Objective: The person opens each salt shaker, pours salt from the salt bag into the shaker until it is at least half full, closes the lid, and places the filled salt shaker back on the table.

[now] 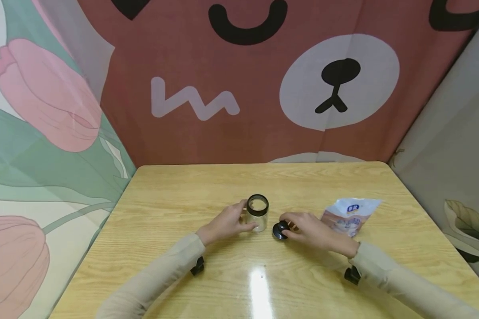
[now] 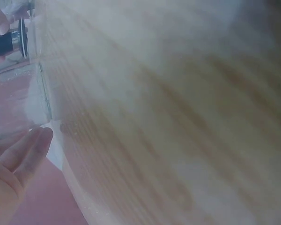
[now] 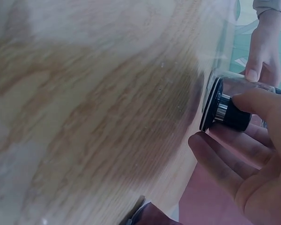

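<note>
A clear glass jar [image 1: 260, 222] with a black rim and an uncovered mouth stands upright on the wooden table. My left hand [image 1: 228, 223] holds it from the left, thumb in front and fingers reaching behind; in the left wrist view, fingertips lie along the glass [image 2: 18, 96]. Just right of the jar is a round black lid [image 1: 278, 233] with a knob. My right hand [image 1: 311, 231] pinches that knob [image 3: 235, 116] between thumb and fingers. The lid's flat side faces the tabletop; whether it touches the wood I cannot tell.
A pink and white plastic pouch [image 1: 351, 218] with a blue logo stands behind my right hand. The wooden table [image 1: 175, 190] runs back to a printed bear curtain [image 1: 259, 133]. Patterned cloth hangs on both sides.
</note>
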`<state>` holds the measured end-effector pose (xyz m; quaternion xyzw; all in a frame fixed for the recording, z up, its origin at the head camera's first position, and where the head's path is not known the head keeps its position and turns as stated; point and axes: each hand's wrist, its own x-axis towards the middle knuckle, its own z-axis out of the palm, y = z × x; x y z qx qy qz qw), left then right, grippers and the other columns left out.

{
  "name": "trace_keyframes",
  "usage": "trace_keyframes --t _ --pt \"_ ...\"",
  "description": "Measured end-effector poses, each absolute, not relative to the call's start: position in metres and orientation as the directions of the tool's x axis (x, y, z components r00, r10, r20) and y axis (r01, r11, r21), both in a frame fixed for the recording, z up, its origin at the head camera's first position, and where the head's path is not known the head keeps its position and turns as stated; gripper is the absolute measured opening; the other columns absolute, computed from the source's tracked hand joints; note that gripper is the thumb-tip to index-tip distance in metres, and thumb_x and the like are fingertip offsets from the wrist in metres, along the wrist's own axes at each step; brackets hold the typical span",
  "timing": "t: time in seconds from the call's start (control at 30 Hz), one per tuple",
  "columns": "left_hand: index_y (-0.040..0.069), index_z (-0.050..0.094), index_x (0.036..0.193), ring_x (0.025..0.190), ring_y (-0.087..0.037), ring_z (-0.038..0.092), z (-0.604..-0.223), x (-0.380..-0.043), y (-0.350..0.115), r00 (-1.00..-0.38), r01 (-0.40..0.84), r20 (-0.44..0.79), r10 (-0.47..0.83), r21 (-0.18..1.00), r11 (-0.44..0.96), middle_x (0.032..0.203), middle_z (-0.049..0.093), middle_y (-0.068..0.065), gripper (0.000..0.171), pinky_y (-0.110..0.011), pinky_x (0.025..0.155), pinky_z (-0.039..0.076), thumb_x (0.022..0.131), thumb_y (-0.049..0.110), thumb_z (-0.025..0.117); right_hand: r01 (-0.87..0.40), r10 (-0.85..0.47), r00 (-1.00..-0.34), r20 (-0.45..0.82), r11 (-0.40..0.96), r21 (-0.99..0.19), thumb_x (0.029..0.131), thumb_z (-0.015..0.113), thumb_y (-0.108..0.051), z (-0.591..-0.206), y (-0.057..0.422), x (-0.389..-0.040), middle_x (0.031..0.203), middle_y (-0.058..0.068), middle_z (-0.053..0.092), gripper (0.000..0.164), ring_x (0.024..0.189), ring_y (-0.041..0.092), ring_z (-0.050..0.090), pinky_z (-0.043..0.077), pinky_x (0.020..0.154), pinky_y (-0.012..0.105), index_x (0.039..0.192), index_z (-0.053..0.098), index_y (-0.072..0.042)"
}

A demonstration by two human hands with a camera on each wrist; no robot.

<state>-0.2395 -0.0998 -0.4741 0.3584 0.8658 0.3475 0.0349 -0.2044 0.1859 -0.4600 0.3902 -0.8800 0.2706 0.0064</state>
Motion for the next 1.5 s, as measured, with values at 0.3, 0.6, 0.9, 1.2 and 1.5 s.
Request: trace_keyframes --t 0.3,0.6,0.9,1.2,1.5 --pt "-0.002 0.045 0.136 0.111 -0.027 0.065 -0.472 -0.24 -0.098 -0.755 0.58 0.166 0.635 0.62 0.528 0.122 0.065 -0.013 0.065 -0.03 0.089 0.054 0.089 0.03 0.077 -0.679 -0.693 -0.696 0.186 0.553 -0.483 0.092 0.071 -0.011 -0.462 0.185 -0.206 0.105 0.01 0.07 0.028 0.084 0.016 0.07 0.058 0.07 0.026 0.116 0.063 0.001" --pt "-0.003 0.045 0.137 0.111 -0.026 0.064 -0.472 -0.241 -0.097 -0.752 0.581 0.156 0.641 0.617 0.531 0.123 0.065 -0.013 0.066 -0.028 0.09 0.053 0.089 0.03 0.077 -0.679 -0.693 -0.698 0.182 0.56 -0.474 0.092 0.071 -0.01 -0.465 0.188 -0.205 0.103 0.009 0.07 0.027 0.082 0.016 0.07 0.058 0.069 0.025 0.115 0.063 0.001" --pt "-0.003 0.045 0.137 0.11 -0.025 0.065 -0.471 -0.242 -0.096 -0.75 0.586 0.159 0.641 0.608 0.535 0.121 0.065 -0.014 0.067 -0.025 0.085 0.054 0.088 0.029 0.078 -0.682 -0.691 -0.698 0.19 0.559 -0.472 0.091 0.072 -0.01 -0.467 0.189 -0.207 0.102 0.009 0.07 0.026 0.081 0.017 0.07 0.058 0.069 0.026 0.114 0.063 0.0" --pt "-0.002 0.044 0.138 0.114 -0.027 0.063 -0.469 -0.247 -0.096 -0.746 0.572 0.129 0.653 0.625 0.531 0.125 0.064 -0.016 0.064 -0.034 0.094 0.052 0.091 0.03 0.075 -0.664 -0.685 -0.71 0.164 0.574 -0.479 0.093 0.071 -0.012 -0.467 0.19 -0.204 0.105 0.01 0.07 0.028 0.083 0.017 0.071 0.057 0.069 0.022 0.116 0.063 0.0" --pt "-0.001 0.046 0.138 0.113 -0.027 0.064 -0.469 -0.25 -0.099 -0.741 0.586 0.139 0.657 0.614 0.53 0.127 0.062 -0.016 0.064 -0.032 0.092 0.053 0.091 0.033 0.074 -0.656 -0.687 -0.709 0.159 0.56 -0.506 0.092 0.071 -0.011 -0.467 0.192 -0.204 0.108 0.01 0.069 0.03 0.086 0.018 0.071 0.057 0.072 0.023 0.119 0.062 0.0"
